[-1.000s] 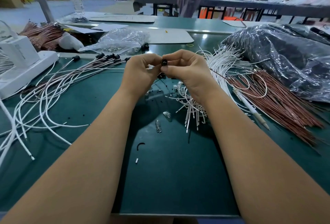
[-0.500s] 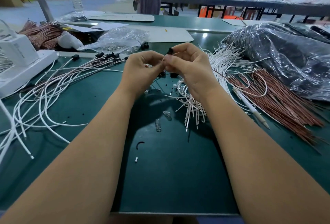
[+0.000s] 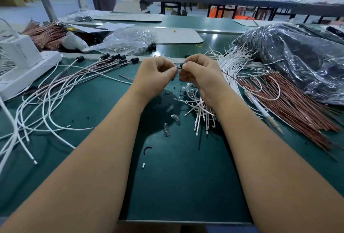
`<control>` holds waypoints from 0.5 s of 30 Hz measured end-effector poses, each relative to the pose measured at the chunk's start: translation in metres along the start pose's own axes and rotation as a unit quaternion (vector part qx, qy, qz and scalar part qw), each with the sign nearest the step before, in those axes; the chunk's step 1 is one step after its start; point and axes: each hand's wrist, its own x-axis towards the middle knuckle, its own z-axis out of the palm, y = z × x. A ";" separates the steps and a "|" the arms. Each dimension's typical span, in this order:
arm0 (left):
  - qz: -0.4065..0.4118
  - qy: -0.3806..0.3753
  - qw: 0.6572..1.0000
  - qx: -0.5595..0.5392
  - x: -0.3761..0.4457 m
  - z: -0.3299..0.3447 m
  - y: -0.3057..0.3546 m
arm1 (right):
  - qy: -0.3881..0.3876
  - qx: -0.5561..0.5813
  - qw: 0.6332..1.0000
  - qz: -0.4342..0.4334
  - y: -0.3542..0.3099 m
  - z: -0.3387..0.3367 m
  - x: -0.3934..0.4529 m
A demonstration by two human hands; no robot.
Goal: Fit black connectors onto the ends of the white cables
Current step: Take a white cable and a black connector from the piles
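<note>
Much of the work is hidden behind the hands themselves. The left hand and right hand meet above the middle of the green worktop, knuckles toward the camera, so the fingertips and whatever lies inside the palms are mostly out of sight. Only a small part of the black connector shows, in the narrow gap between the two hands; its shape cannot be made out. The right hand's curled fingers pinch it at its right side. A thin white cable comes to the connector from the left; the left hand's curled thumb and forefinger pinch it just beside the connector. Whether the cable end is already seated in the connector cannot be told. A thin dark wire runs out from the right hand toward the right edge; where it starts is hidden by the hand.

Toward the left edge lie finished cables, loosely spread, their black-capped ends pointing to the far edge. A bundle of bare white cables lies under the right wrist, partly covered by it, and fans toward the far right. Red-brown wires lie beside them near the right edge, with a pen across them. Two small glass bulbs lie between the forearms. A dark plastic bag fills the far right corner, cut off by the frame; a white device is cut off at the left edge.
</note>
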 end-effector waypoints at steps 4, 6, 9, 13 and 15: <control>-0.007 0.004 1.000 -0.016 0.000 0.002 0.002 | -0.015 0.074 0.997 0.021 -0.001 -0.002 0.000; -0.008 0.001 1.000 -0.026 0.000 0.003 0.004 | -0.021 0.112 0.993 0.024 -0.002 -0.003 -0.001; -0.004 -0.003 0.999 -0.032 -0.003 0.006 0.006 | -0.024 0.110 0.993 0.025 -0.002 -0.004 -0.001; -0.006 0.012 0.999 -0.041 -0.005 0.006 0.006 | -0.024 0.096 0.995 0.026 -0.002 -0.004 0.000; -0.009 0.013 0.999 -0.045 -0.005 0.006 0.006 | -0.025 0.087 0.996 0.024 -0.002 -0.004 0.000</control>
